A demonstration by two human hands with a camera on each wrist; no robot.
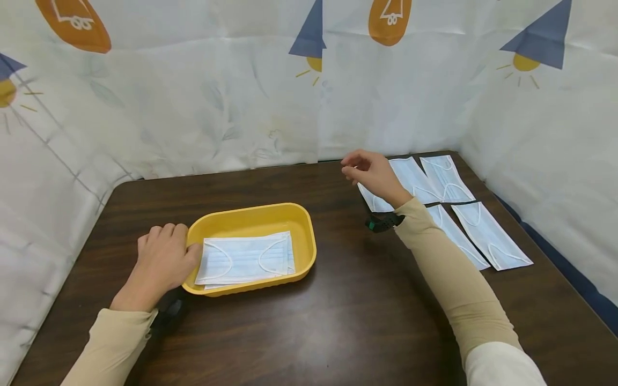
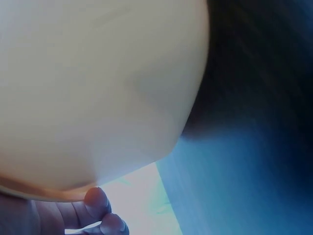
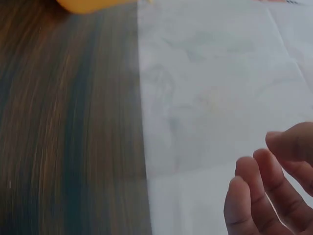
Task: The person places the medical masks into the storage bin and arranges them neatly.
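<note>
My left hand (image 1: 165,256) grips the left end of a yellow plastic tray (image 1: 303,221), thumb over the rim. In the left wrist view the pale tray wall (image 2: 98,88) fills much of the picture, with fingertips (image 2: 97,199) at its edge. Stacked pale blue face masks (image 1: 246,258) lie flat inside the tray, white ear loops on top. My right hand (image 1: 374,174) hovers at the back right, its fingers loosely bent with nothing between them. Behind and below it, several face masks (image 1: 490,236) lie on the table, some partly hidden by the hand and forearm.
The dark wooden table (image 1: 309,338) runs back to a white patterned cloth (image 1: 217,107) hung at the rear and sides. A dark wrist strap (image 1: 383,221) sits on the right wrist. On the right, dark blue fabric (image 1: 569,273) shows beyond the table edge.
</note>
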